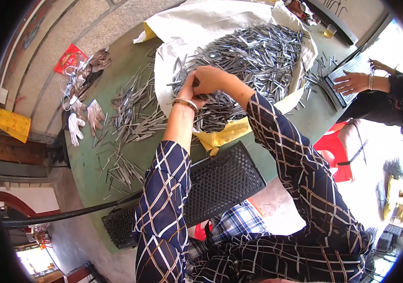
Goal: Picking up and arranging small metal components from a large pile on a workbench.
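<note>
A large heap of thin grey metal rods lies on a white sack with yellow edges. At the heap's near left side, my two hands are pressed together. My right hand curls over from above, and my left hand cups from below. Dark rods show between the palms, though the fingertips are mostly hidden. Below my forearms, at the near table edge, sits a long black tray with a grid of holes.
More loose rods are scattered over the green table on the left. Gloves and a red packet lie at its left edge. Across at the right, a co-worker's hand rests over another tray. A glass stands behind.
</note>
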### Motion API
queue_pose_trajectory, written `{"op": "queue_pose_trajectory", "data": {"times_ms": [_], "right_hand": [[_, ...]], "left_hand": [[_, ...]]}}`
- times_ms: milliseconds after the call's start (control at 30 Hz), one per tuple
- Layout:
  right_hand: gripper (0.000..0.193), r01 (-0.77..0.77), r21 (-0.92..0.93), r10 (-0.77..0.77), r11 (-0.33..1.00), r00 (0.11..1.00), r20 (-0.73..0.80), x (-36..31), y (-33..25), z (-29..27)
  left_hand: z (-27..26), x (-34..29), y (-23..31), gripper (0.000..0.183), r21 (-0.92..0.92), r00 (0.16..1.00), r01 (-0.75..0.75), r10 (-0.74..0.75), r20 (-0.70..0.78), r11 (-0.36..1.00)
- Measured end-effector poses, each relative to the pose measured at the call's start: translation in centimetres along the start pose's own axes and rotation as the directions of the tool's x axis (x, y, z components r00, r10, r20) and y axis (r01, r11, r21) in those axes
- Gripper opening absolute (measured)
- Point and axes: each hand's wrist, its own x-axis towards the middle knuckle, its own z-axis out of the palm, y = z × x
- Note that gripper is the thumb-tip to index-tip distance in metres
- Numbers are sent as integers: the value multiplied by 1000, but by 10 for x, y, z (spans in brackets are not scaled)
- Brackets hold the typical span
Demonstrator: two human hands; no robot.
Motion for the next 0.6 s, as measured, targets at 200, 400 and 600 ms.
{"op": "queue_pose_trajectory", "data": {"times_ms": [200, 400, 600], "right_hand": [[39, 86, 156, -97, 984, 993, 65, -19, 2, -19], [48, 136, 750, 354, 648, 818, -454, -53, -1, 0], [50, 390, 773, 613, -501, 790, -2, -48, -19, 21]], "left_hand": [[-5, 17, -7, 26, -38, 1000, -25, 26, 9, 999], [6, 1, 0, 16, -131, 974, -190, 203, 97, 973], [58, -22, -26, 27, 89, 695, -719, 718, 44, 690]]}}
